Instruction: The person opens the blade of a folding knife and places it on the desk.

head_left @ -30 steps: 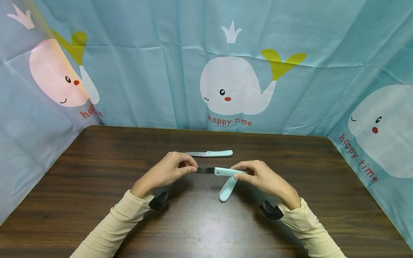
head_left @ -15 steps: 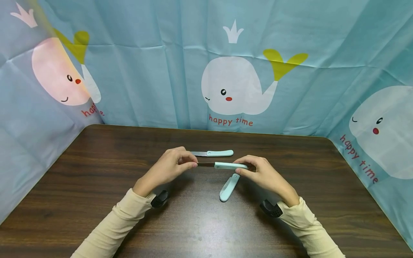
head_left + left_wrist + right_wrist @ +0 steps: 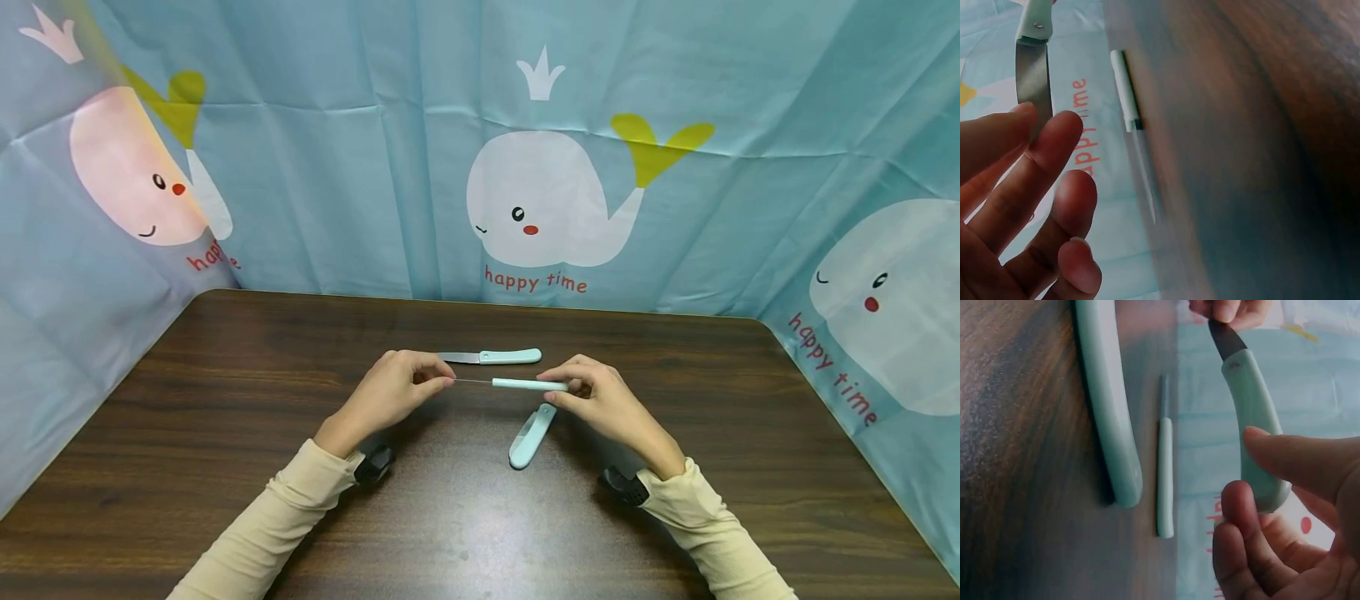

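Note:
Level above the table, a folding knife (image 3: 521, 384) with a mint-green handle is held out between both hands, its blade unfolded. My left hand (image 3: 393, 390) pinches the blade (image 3: 1034, 69) near its tip between thumb and finger. At the other end, my right hand (image 3: 603, 400) grips the handle (image 3: 1254, 400) by its butt. Seen from the head, the knife is turned edge-on, so the blade looks like a thin line. Behind it lies a second mint knife (image 3: 510, 357), unfolded, its tip hidden by the left hand. A third, folded knife (image 3: 529, 442) lies nearer.
The dark wood-grain table (image 3: 225, 400) holds the two lying knives close to the hands. A pale blue whale-print curtain (image 3: 315, 183) hangs along the back and both sides. Black wrist cameras (image 3: 373, 464) sit at the cuffs.
The held knife has turned about its length, from showing its blade's flat side to lying edge-on. It has also risen slightly in view with both hands. The two knives on the table have stayed put.

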The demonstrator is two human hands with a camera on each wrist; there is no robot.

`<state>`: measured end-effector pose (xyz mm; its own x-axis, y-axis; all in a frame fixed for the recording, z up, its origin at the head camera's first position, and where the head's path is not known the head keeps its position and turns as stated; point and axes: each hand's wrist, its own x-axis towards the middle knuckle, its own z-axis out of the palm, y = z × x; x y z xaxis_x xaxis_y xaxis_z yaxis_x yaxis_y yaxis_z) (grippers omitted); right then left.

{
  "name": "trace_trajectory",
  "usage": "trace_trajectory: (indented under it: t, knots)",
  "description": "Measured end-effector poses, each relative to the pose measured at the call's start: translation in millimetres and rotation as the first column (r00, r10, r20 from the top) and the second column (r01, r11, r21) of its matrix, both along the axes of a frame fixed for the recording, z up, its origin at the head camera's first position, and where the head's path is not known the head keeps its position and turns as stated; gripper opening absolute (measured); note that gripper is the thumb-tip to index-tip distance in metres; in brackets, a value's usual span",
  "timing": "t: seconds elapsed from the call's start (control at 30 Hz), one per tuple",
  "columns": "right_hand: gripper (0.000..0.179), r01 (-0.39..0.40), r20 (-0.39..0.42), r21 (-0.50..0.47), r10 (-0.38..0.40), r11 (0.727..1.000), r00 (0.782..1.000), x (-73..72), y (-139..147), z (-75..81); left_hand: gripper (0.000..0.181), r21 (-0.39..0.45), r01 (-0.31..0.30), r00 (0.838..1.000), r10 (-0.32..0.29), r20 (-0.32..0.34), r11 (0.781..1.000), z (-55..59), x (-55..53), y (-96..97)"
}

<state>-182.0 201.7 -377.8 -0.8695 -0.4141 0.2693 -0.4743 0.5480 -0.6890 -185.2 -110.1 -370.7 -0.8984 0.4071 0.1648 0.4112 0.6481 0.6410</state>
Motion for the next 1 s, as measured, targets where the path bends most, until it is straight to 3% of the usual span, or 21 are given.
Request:
trace_trajectory:
  t: [0.13,0.33,0.57,1.0]
  knots:
    - [0.023,0.001,0.036,-0.02,0.0,1.0,0.999,-0.5,-0.1,-1.6,0.013,-0.008,-0.022,1.0,0.022,-0.002,1.0,-4.5,-0.7,0.8]
    - [0.024,-0.007,0.048,-0.007,0.007,1.0,0.999,-3.8,1.9,-7.8,0.022,-0.05,-0.02,0.998,0.023,0.052,0.999,-9.1,-0.9,2.5]
    - [0.025,-0.007,0.052,0.007,0.006,1.0,0.999,-8.8,2.4,-19.9,0.036,-0.096,0.037,0.994,-0.027,0.106,0.995,-10.7,0.7,1.0]
    - [0.027,0.068,0.022,0.028,-0.069,0.997,0.997,-13.9,0.8,-29.4,0.064,-0.276,0.105,0.976,-0.046,0.211,0.955,-7.1,9.4,4.1]
